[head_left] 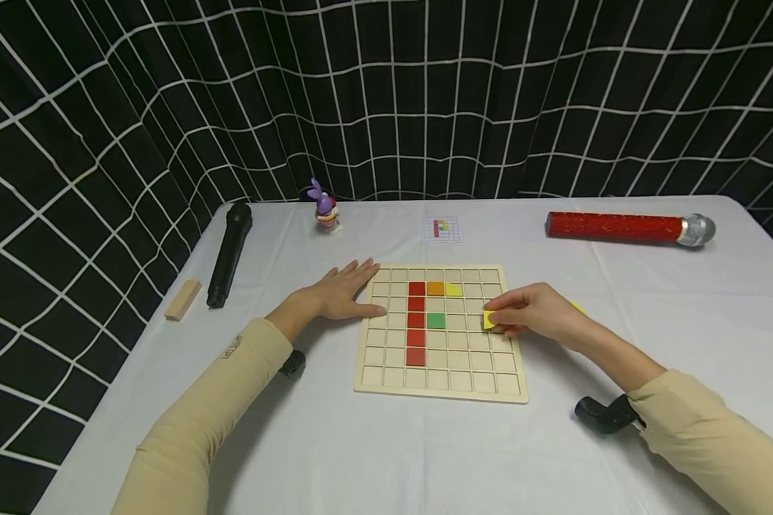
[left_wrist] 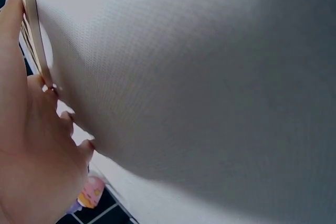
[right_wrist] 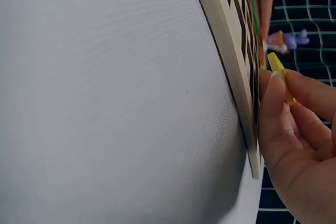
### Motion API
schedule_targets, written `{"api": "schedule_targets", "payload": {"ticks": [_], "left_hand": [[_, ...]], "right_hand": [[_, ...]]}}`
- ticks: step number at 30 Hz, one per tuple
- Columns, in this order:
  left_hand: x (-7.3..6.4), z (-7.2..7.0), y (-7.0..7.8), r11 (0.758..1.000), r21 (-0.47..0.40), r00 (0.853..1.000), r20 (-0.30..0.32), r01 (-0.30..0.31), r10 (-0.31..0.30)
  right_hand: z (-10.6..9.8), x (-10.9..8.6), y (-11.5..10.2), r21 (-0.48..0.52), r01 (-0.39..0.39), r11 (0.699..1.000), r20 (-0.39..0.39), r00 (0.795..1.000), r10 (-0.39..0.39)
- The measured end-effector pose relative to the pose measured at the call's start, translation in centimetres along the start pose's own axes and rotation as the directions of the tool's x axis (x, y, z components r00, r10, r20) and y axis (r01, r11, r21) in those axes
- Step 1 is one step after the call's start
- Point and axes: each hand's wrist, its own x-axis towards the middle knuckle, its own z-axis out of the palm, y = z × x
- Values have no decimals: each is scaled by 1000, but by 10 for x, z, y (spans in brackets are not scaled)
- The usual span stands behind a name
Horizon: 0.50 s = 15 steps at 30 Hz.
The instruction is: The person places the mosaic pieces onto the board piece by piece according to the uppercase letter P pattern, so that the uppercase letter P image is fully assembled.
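Observation:
A wooden grid board (head_left: 386,377) lies flat on the table. Several red square tiles (head_left: 416,320) form a column in it, with an orange tile (head_left: 435,288) and a yellow rounded tile (head_left: 454,290) beside the top one. A green tile (head_left: 436,321) sits beside the middle red one. My left hand (head_left: 341,292) is spread at the board's left side, its thumb over the edge cells. Between thumb and fingers, my right hand (head_left: 541,311) pinches a yellow tile (right_wrist: 277,65) over the board's right side.
Behind the board lies a small pattern card (head_left: 441,229). A purple-eared figurine (head_left: 326,207) stands at the back, with a black microphone (head_left: 230,254) and a wooden block (head_left: 183,300) to the left. A red microphone (head_left: 618,227) lies back right. Another yellow piece (head_left: 577,307) shows partly behind the right hand.

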Motion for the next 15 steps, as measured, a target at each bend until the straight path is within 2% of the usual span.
{"api": "schedule_targets", "payload": {"ticks": [15], "left_hand": [[0, -2, 0, 1000, 14, 1000, -1, -17, 17]], "right_hand": [[11, 11, -5, 27, -6, 1000, 1, 1000, 6]]}}
